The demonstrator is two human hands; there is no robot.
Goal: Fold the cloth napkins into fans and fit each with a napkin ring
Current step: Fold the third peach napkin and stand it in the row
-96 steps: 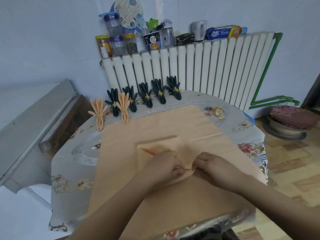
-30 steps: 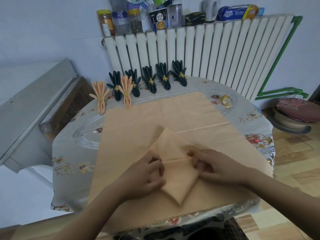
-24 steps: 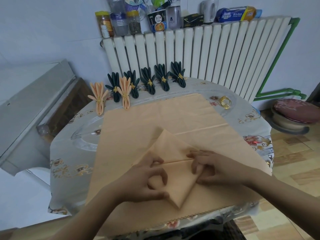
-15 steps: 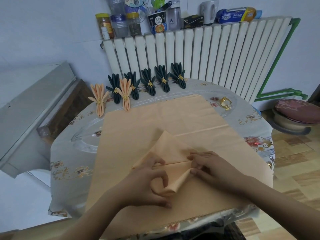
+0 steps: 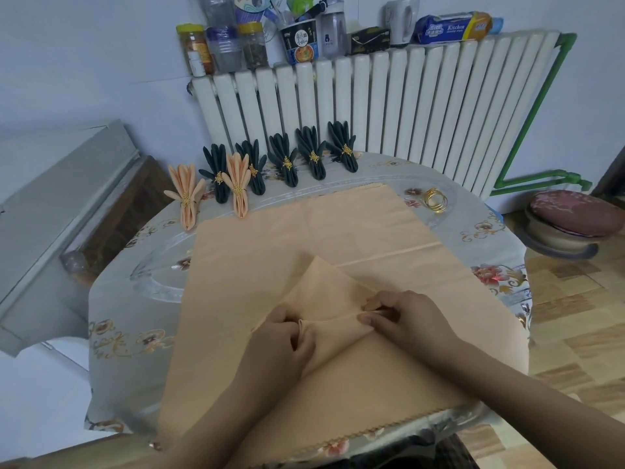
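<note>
Both hands pinch the peach napkin lying on the stacked peach cloths: the left hand gathers its 9 o'clock end, the right hand its 3 o'clock end. What look like spare gold rings lie toward 1 o'clock.

soft, even, bluish indoor light, faint shadows, wide-angle bending at edges, slight softness

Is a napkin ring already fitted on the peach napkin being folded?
No: the peach napkin, pinched by both hands, carries no ring, and loose gold rings lie apart on the table.
</note>
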